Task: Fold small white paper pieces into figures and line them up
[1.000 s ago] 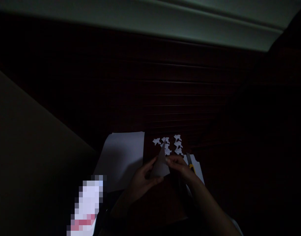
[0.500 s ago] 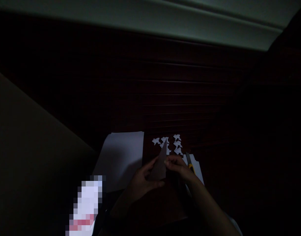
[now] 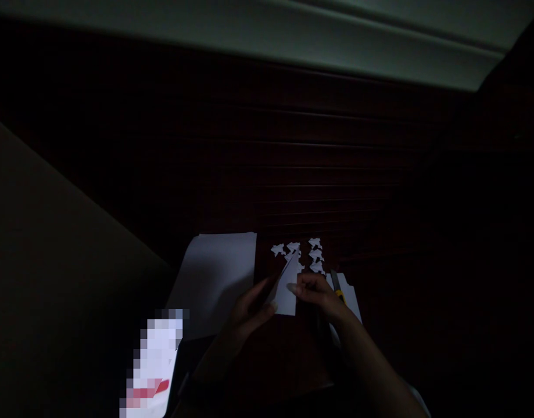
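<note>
Between my two hands is a folded sheet of white paper (image 3: 286, 297), narrow and pointed at its far end. My left hand (image 3: 248, 310) grips its left side, with the thumb on the near face and the fingers behind. My right hand (image 3: 315, 293) pinches the right edge between thumb and fingers. Just beyond the paper's tip lie several small folded white paper shapes (image 3: 316, 255), set out in columns on the dark table. One more folded paper shape (image 3: 278, 249) sits at the left of that group.
A stack of white paper (image 3: 221, 267) lies to the left. On the right, a yellow utility knife (image 3: 339, 290) rests on more white paper (image 3: 352, 296). A lit phone screen (image 3: 156, 360), partly pixelated, is at lower left. Dark slatted wood (image 3: 328, 168) rises behind.
The folded paper has turned, so its near face now looks brighter and its layers show at the left edge. My left thumb has moved onto the paper. My right hand keeps its pinch.
</note>
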A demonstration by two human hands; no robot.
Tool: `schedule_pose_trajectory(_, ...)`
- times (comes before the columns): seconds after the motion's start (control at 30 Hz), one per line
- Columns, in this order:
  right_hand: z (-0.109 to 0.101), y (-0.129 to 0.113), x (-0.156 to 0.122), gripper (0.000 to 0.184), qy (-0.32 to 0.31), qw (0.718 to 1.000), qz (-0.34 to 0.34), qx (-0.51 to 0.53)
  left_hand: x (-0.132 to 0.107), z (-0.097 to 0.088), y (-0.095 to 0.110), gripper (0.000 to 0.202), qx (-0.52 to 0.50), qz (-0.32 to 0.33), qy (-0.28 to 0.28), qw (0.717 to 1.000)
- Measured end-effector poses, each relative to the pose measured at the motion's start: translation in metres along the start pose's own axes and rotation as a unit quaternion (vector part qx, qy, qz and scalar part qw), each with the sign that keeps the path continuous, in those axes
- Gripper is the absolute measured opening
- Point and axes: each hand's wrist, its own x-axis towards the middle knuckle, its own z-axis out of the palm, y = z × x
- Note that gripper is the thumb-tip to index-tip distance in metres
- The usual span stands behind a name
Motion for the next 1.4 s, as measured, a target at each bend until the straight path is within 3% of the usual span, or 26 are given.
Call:
schedule_pose_trajectory(0.1, -0.001, -0.001, 0.0, 0.026, 0.007, 1.0, -0.008, -0.023, -0.002, 0.001, 0.006, 0.055, -0.019, -0.02, 0.041, 0.999)
schedule_pose_trajectory(0.33, -0.009, 0.002, 0.002, 0.021, 0.05, 0.992, -0.03, -0.109, 0.005, -0.006, -0.001, 0.059, -0.045, -0.108, 0.238, 0.964)
schedule_pose_trajectory(0.53, -0.022, 0.015, 0.011, 0.027, 0.16, 0.974, -0.042, -0.158, 0.005, -0.014, 0.002, 0.049, -0.048, -0.14, 0.242, 0.959)
schedule_pose_trajectory(0.7, -0.028, 0.021, 0.016, 0.028, 0.243, 0.941, -0.08, -0.22, 0.01, -0.016, -0.015, 0.043, -0.102, -0.092, 0.215, 0.967)
schedule_pose_trajectory(0.8, -0.028, 0.014, 0.013, 0.03, 0.215, 0.937, -0.116, -0.248, 0.012, -0.018, -0.021, 0.039, -0.124, -0.074, 0.201, 0.969)
schedule_pose_trajectory(0.93, -0.025, -0.002, 0.006, 0.023, 0.093, 0.942, -0.151, -0.286, 0.013, -0.02, -0.023, 0.036, -0.111, -0.072, 0.233, 0.964)
schedule_pose_trajectory(1.03, -0.023, -0.008, 0.001, 0.034, 0.013, 0.943, -0.147, -0.298, 0.013, -0.019, -0.022, 0.037, -0.103, -0.071, 0.253, 0.959)
schedule_pose_trajectory(1.13, -0.025, -0.004, 0.001, 0.045, 0.008, 0.947, -0.142, -0.289, 0.013, -0.018, -0.019, 0.04, -0.113, -0.081, 0.254, 0.957)
schedule_pose_trajectory(1.27, -0.033, 0.002, 0.005, 0.032, 0.046, 0.953, -0.148, -0.261, 0.013, -0.018, -0.016, 0.04, -0.099, -0.087, 0.251, 0.959)
schedule_pose_trajectory(1.4, -0.041, -0.002, 0.005, 0.022, 0.039, 0.966, -0.136, -0.218, 0.013, -0.028, -0.01, 0.058, -0.038, -0.019, 0.265, 0.963)
